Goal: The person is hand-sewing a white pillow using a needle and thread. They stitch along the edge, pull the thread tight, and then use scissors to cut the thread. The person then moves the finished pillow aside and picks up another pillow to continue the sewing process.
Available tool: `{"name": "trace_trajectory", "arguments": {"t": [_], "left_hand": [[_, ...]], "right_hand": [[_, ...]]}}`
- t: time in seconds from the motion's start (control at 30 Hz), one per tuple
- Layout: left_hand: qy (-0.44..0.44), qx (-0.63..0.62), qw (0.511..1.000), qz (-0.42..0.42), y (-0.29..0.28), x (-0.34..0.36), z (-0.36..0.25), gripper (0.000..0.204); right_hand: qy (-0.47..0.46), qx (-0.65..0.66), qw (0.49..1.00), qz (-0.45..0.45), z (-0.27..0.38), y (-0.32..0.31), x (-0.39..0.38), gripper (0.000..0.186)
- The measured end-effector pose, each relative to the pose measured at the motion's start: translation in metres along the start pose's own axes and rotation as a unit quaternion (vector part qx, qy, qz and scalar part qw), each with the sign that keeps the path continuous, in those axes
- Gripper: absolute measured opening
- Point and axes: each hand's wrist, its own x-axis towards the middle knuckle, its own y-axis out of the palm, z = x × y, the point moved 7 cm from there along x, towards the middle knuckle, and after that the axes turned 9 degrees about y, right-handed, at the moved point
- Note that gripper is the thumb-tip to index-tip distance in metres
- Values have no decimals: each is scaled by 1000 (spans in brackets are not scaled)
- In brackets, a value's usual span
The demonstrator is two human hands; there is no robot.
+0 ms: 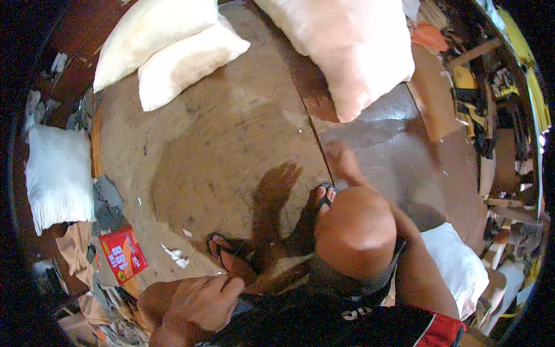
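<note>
My left hand rests on my left leg at the lower left, its fingers curled in and nothing visible in them. Past my bent right knee, my right hand hangs over the floor board, smeared by motion, so its fingers cannot be made out. No held thing shows there. Beyond it lies a large stuffed white pillow, its near corner pointing toward that hand. Two more pillows lie together at the upper left: a larger cream one and a smaller one with a brownish patch.
A wooden board floor with a seam spreads before me. At left are a white pillow, a red packet and scraps of cloth. White scraps lie near my left foot. Another white pillow sits at right, beside cluttered shelving.
</note>
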Motion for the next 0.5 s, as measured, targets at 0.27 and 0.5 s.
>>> {"name": "trace_trajectory", "arguments": {"t": [0.27, 0.5], "left_hand": [[-1, 14, 993, -118, -18, -5, -24, 19], [24, 25, 954, -298, -30, -6, -33, 12]], "right_hand": [[-179, 156, 954, 185, 111, -29, -219, 29], [-65, 448, 887, 93, 82, -91, -171, 26]]}}
